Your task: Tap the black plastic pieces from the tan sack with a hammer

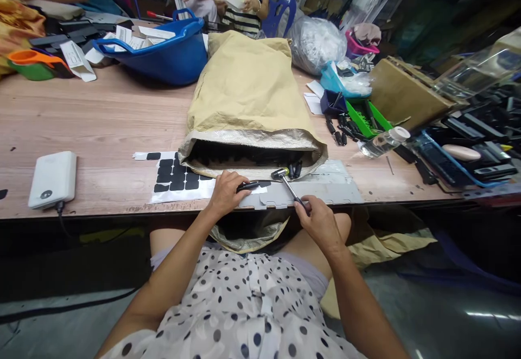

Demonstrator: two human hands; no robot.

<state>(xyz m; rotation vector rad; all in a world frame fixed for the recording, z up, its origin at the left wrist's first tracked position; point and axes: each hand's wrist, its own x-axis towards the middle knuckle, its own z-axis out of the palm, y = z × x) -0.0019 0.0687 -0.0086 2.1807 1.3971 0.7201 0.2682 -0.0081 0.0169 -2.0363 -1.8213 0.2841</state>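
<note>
My left hand (226, 191) is closed on a slim black piece (249, 185), a pen-like part whose exact kind I cannot make out, at the front edge of the table. My right hand (321, 222) grips the dark handle of a small hammer (290, 189), its metal head with a yellow end tilted up to the left. Just beyond both hands lies a tan sack (248, 88), its mouth facing me and dark inside. Several small black pieces (298, 170) rest at its lip by the hammer head. Black stickers (171, 174) on a white sheet lie left of the sack's mouth.
A white power bank (52, 180) with a cable lies at left. A blue basin (163, 58) holds white boxes. At right are a green tray (368, 117), a clear bottle (385, 142) and a cardboard box (401, 93). Another open sack (248, 237) hangs below the table edge. People work opposite.
</note>
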